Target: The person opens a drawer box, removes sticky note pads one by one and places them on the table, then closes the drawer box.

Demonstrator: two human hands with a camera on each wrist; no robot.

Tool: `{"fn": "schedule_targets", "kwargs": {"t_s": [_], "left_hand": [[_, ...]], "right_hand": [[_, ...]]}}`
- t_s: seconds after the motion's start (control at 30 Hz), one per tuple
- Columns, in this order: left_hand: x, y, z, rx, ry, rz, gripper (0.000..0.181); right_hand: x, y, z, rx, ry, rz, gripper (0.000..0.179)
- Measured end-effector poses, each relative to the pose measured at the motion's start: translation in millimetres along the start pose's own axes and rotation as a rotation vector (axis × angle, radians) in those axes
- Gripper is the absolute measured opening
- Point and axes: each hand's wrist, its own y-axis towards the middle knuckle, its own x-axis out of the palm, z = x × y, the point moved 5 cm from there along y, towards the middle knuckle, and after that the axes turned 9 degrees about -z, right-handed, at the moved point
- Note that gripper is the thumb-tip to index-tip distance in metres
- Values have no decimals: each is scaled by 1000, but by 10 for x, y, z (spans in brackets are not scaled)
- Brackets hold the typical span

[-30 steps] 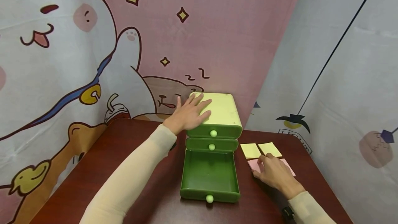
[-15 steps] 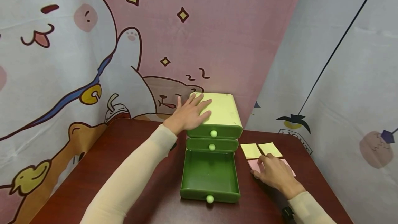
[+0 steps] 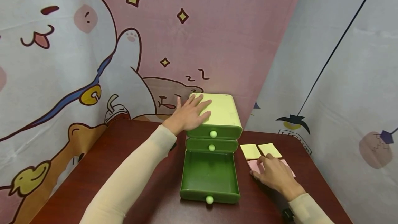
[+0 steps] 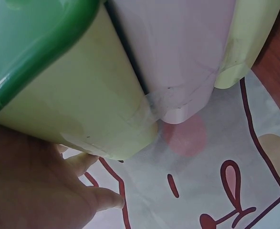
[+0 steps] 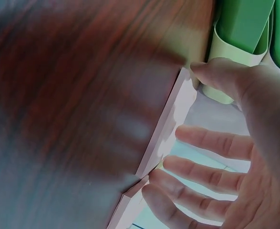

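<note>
My left hand (image 3: 188, 115) rests with spread fingers on the pale yellow top of a small drawer cabinet (image 3: 225, 110). In the left wrist view its fingers lie along the cabinet's edge. The green bottom drawer (image 3: 209, 175) is pulled out and bare inside; the two drawers above it are closed. To the cabinet's right, my right hand (image 3: 275, 174) is over two pink sticky note pads. In the right wrist view, the thumb tip is at the end of the nearer pink pad (image 5: 166, 126), and the loosely extended fingers are close over both. The second pink pad (image 5: 128, 205) lies beside it.
Two yellow sticky note pads (image 3: 250, 151) lie just behind the pink ones. The dark red-brown table (image 3: 149, 168) ends at a printed cartoon cloth (image 3: 236, 37) behind and at both sides. The drawer's round knob (image 3: 209, 200) sticks out toward the front.
</note>
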Motion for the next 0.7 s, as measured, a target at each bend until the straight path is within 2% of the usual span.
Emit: {"fn": "schedule_targets", "kwargs": {"t_s": [0.2,0.33,0.7], "left_hand": [[-1,6,6,-2,-9,-1,71],[-8,-2,13,2,-21,-1,71],[-6,6,7,-6,6,0,72]], "right_hand": [[-23,-4,-14,-15,-19,25,40],[-46,-29,-29,-31,-33,70,38],[-189,-114,-185,-190,-48,340,37]]}}
